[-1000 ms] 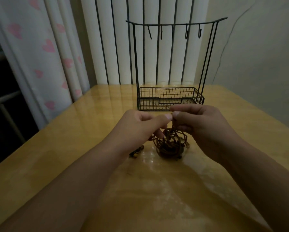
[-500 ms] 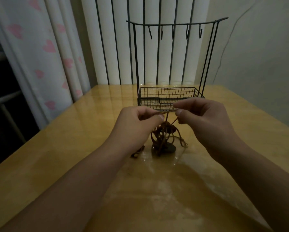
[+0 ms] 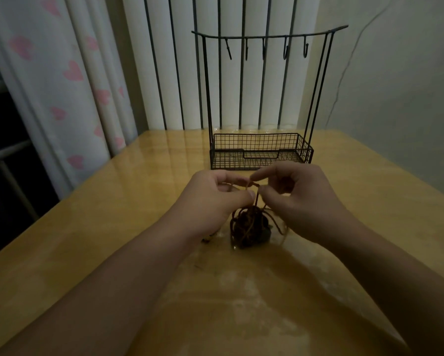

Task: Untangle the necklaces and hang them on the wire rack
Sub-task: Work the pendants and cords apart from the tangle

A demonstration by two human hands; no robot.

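- Cords of the tangled necklaces (image 3: 249, 227) sit bunched in a dark brown knot at frame centre, lower part resting on the glossy table (image 3: 92, 253), upper strands lifted toward the fingers. How many necklaces are in there: can't tell.
- Left hand (image 3: 215, 199), centre frame, fingers curled, thumb & forefinger pinching a strand just above the knot; prob. acts as anchor so the clump doesn't drag.
- Right hand (image 3: 300, 199), right of centre, also curled, thumb & forefinger tips nipping a strand right beside the left's pinch. The 2 pinch points nearly touch, w/ a short bit of cord between; looks like picking at one crossing, not pulling long lengths.
- Clump low on the table likely keeps weight off the strands, so loops stay slack.
- Wire rack (image 3: 262, 150) stands upright at upper centre, behind the hands, basket base on the table, top bar w/ hooks (image 3: 285, 51) all bare. Placed facing & near, so a freed necklace can go straight up.
- Judgement: untangling stage, nothing hung yet.
- Small dark bit (image 3: 205, 240) on the table below the left wrist; too dim to ID.
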